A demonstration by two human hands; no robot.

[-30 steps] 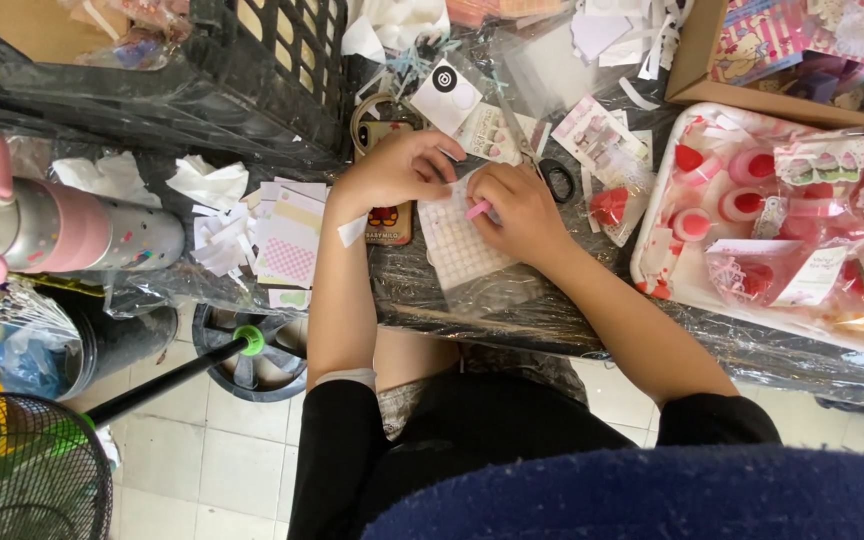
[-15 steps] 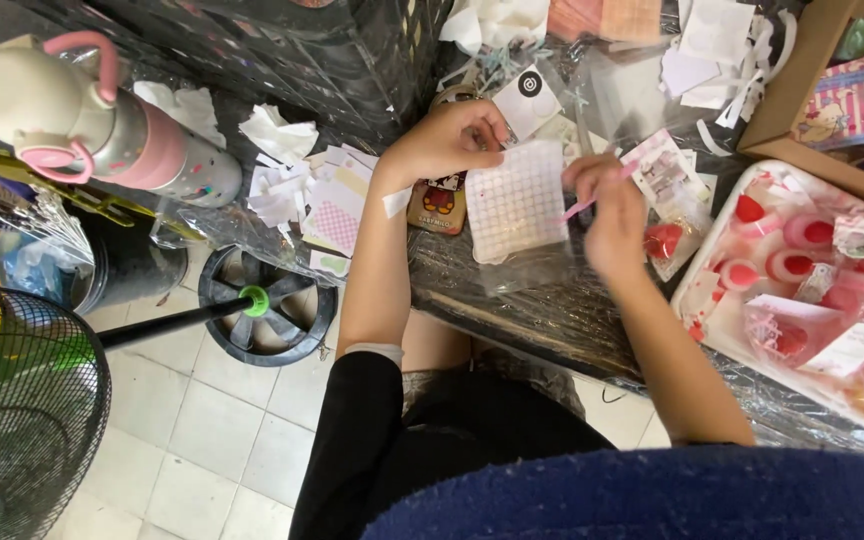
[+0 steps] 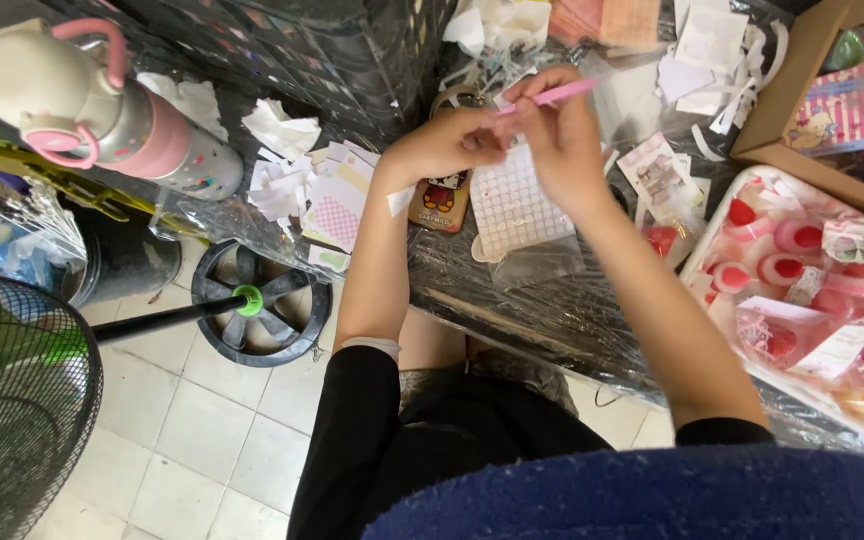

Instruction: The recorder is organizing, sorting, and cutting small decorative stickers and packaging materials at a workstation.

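- The right hand (image 3: 562, 135) is closed around a slim pink stick-like tool (image 3: 552, 94), pinched between thumb and fingers, with the tool's free end pointing up and to the right.
- The left hand (image 3: 442, 145) is curled shut with its fingertips meeting the right hand's; whatever it pinches there is too small to make out, so I cannot tell what it holds.
- Both hands meet just above the upper edge of a white square sheet covered in a grid of small dots (image 3: 522, 205) — it lies flat on the black plastic-wrapped table top (image 3: 552, 320), partly on a clear plastic sleeve.
- Just left of the sheet, under the left wrist, lies a small card with a red-and-yellow cartoon picture (image 3: 439, 203).
- Farther left sits a loose pile of pastel paper cards and torn white scraps (image 3: 317, 195).
- At the right, a white tray (image 3: 712, 235) holds red-and-pink rolls and small wrapped packets, and above it stands a brown cardboard box (image 3: 787, 105) of printed papers.
- A black slatted plastic crate (image 3: 352, 50) stands behind the paper pile.
- At the upper left lies a pink-and-white drinking bottle with a loop handle (image 3: 102, 115).
- Below, on the tiled floor — a black fan with a wire guard (image 3: 12, 410) and a round base (image 3: 262, 310).
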